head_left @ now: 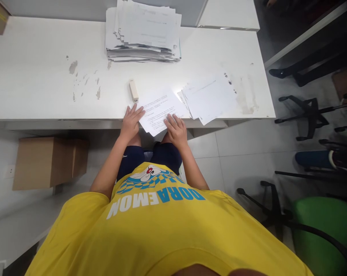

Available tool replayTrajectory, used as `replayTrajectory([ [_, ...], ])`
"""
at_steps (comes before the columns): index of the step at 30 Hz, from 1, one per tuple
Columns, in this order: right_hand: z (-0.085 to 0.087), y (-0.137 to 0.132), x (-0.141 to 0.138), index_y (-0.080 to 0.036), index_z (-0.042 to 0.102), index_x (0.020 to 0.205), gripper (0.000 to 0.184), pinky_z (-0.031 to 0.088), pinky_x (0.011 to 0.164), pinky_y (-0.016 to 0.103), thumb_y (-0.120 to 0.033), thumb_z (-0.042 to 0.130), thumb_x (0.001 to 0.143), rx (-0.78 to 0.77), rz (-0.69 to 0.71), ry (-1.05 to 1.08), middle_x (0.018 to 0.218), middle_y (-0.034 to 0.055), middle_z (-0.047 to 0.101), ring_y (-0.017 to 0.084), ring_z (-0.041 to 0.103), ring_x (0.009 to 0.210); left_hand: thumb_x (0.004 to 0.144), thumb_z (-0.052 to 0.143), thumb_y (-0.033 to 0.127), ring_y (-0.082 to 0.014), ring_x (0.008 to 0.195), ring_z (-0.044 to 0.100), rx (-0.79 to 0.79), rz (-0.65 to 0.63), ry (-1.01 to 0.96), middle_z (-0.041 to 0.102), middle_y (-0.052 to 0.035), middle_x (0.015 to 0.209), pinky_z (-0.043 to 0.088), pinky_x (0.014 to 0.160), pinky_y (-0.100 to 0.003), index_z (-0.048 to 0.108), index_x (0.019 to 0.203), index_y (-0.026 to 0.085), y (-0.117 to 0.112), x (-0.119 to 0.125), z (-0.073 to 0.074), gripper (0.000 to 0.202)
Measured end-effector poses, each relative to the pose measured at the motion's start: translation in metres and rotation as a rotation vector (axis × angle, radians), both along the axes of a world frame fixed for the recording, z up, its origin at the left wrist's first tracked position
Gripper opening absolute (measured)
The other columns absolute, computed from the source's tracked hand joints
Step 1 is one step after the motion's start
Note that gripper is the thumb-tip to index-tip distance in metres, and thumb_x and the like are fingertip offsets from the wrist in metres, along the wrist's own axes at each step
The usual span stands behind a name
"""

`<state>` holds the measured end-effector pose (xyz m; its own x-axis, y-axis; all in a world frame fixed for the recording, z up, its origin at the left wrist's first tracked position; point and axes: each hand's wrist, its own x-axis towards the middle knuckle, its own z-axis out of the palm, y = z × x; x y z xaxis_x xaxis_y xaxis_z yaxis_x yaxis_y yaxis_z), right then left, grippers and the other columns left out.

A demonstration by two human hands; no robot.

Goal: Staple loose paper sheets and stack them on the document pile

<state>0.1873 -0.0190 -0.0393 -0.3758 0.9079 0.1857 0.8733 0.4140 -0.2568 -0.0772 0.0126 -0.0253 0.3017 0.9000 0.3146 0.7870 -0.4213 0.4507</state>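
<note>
Printed sheets (155, 111) lie beneath the right hand (177, 132) (cardboard box (33, 164): contents hidden).

I see a white counter (32, 69), its top marked by greyish worn patches (73, 67) on both sides. A tall, uneven stack of papers (150, 30) sits at the back. Nearer the front lies a small cream stapler-like tool (133, 90), just beside some printed sheets (158, 109) that poke over the edge; more loose sheets (210, 97) overhang to the right.
</note>
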Motion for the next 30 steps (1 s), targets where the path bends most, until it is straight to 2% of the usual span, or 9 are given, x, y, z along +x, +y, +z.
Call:
replayTrajectory([
  [5, -0.002, 0.0, 0.004, -0.023, 0.056, 0.143, 0.051, 0.03, 0.119, 0.047, -0.026, 0.023, 0.104, 0.026, -0.043, 0.041, 0.152, 0.0049, 0.048, 0.021, 0.035, 0.148, 0.102, 0.031, 0.025, -0.0235, 0.154, 0.023, -0.013, 0.077, -0.036, 0.052, -0.003, 0.151, 0.019, 0.124, -0.062, 0.055, 0.137, 0.03, 0.002, 0.004, 0.003, 0.043],
  [8, -0.003, -0.001, 0.008, -0.023, 0.054, 0.145, 0.051, 0.03, 0.119, 0.048, -0.027, 0.024, 0.104, 0.008, -0.039, 0.05, 0.154, 0.0063, 0.046, 0.022, 0.034, 0.149, 0.103, 0.036, 0.037, -0.0255, 0.154, 0.022, 0.003, 0.21, -0.061, 0.045, -0.005, 0.157, 0.024, 0.124, -0.058, 0.042, 0.149, 0.031, 0.006, 0.001, -0.001, 0.047],
  [11, -0.006, -0.002, 0.009, -0.023, 0.053, 0.146, 0.052, 0.03, 0.118, 0.048, -0.027, 0.023, 0.103, 0.007, -0.036, 0.04, 0.154, 0.0073, 0.046, 0.023, 0.034, 0.149, 0.103, 0.033, 0.04, -0.0234, 0.147, 0.038, 0.083, 0.435, -0.109, 0.049, -0.0065, 0.153, 0.038, 0.119, -0.048, 0.034, 0.153, 0.031, 0.013, -0.008, -0.006, 0.05],
  [13, -0.007, -0.003, 0.008, -0.022, 0.053, 0.146, 0.053, 0.032, 0.117, 0.048, -0.028, 0.022, 0.103, 0.028, -0.041, 0.029, 0.153, 0.0076, 0.047, 0.023, 0.035, 0.148, 0.103, 0.032, 0.038, -0.0236, 0.137, 0.051, 0.113, 0.503, -0.106, 0.059, -0.0082, 0.142, 0.045, 0.113, -0.045, 0.043, 0.147, 0.03, 0.019, -0.017, -0.009, 0.046],
  [16, -0.009, -0.004, 0.006, -0.022, 0.052, 0.147, 0.053, 0.034, 0.115, 0.048, -0.026, 0.022, 0.103, 0.051, -0.055, 0.014, 0.153, 0.0077, 0.048, 0.024, 0.036, 0.148, 0.099, 0.042, 0.04, -0.0282, 0.126, 0.056, 0.1, 0.489, -0.047, 0.067, -0.0099, 0.128, 0.047, 0.109, -0.05, 0.06, 0.128, 0.026, 0.027, -0.024, -0.01, 0.037],
  [19, -0.01, -0.005, 0.004, -0.022, 0.051, 0.147, 0.053, 0.034, 0.114, 0.048, -0.025, 0.023, 0.102, 0.047, -0.068, 0.02, 0.153, 0.0078, 0.047, 0.024, 0.035, 0.148, 0.092, 0.053, 0.042, -0.0342, 0.125, 0.054, 0.075, 0.464, 0.013, 0.066, -0.011, 0.13, 0.047, 0.105, -0.058, 0.064, 0.119, 0.026, 0.031, -0.021, -0.008, 0.033],
  [25, -0.012, -0.007, 0.0, -0.024, 0.045, 0.152, 0.055, 0.033, 0.115, 0.051, -0.023, 0.026, 0.1, 0.011, -0.087, 0.074, 0.156, 0.0062, 0.044, 0.025, 0.033, 0.149, 0.089, 0.056, 0.039, -0.0395, 0.13, 0.047, -0.013, 0.474, -0.031, 0.06, -0.0125, 0.135, 0.04, 0.105, -0.064, 0.062, 0.121, 0.027, 0.034, -0.011, -0.004, 0.035],
  [30, -0.01, -0.01, -0.007, -0.023, 0.047, 0.151, 0.055, 0.03, 0.114, 0.05, -0.023, 0.026, 0.099, 0.022, -0.122, 0.052, 0.157, 0.007, 0.042, 0.027, 0.035, 0.147, 0.092, 0.051, 0.046, -0.0415, 0.136, 0.038, -0.04, 0.423, -0.102, 0.059, -0.0153, 0.131, 0.034, 0.109, -0.065, 0.058, 0.126, 0.026, 0.043, -0.011, 0.0, 0.04],
])
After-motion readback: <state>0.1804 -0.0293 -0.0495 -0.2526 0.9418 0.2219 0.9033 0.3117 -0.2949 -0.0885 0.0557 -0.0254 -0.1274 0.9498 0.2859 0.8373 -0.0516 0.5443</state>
